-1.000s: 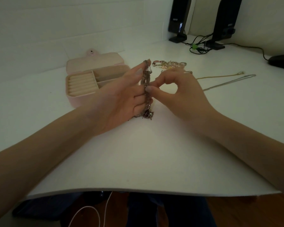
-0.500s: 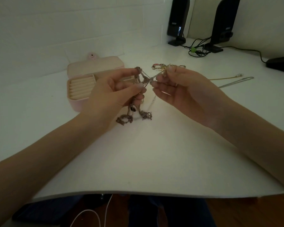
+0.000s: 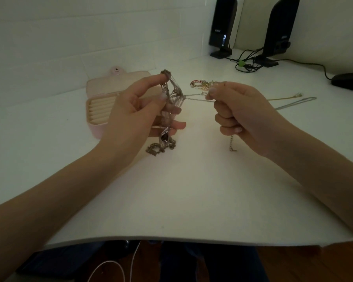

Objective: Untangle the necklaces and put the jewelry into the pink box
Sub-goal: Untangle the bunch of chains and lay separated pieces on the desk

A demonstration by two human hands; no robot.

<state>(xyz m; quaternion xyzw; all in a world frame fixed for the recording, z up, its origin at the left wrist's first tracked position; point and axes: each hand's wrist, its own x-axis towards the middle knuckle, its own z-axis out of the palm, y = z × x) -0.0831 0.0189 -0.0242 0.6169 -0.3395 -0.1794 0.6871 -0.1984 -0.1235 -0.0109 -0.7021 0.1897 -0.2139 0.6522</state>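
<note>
Our left hand (image 3: 139,110) grips the tangled necklaces (image 3: 167,110); our right hand (image 3: 238,110) pinches a thin chain (image 3: 196,98) pulled taut between them. The open pink box (image 3: 94,127) sits behind our left hand. Speaker lettering is unreadable.

Plenty of bare bench (image 3: 181,190) in front, from the near edge right up to the hands. The left hand (image 3: 135,119) with its tangled necklaces (image 3: 167,110) hangs right in front of the pink box (image 3: 98,110), so that side is blocked. A taut chain (image 3: 198,98) spans the gap to the right hand (image 3: 245,117). Behind it sits a jewelry pile (image 3: 204,84), two loose chains (image 3: 289,100) stretch off right, and the speakers (image 3: 222,27) and cables (image 3: 247,62) crowd the far corner.
</note>
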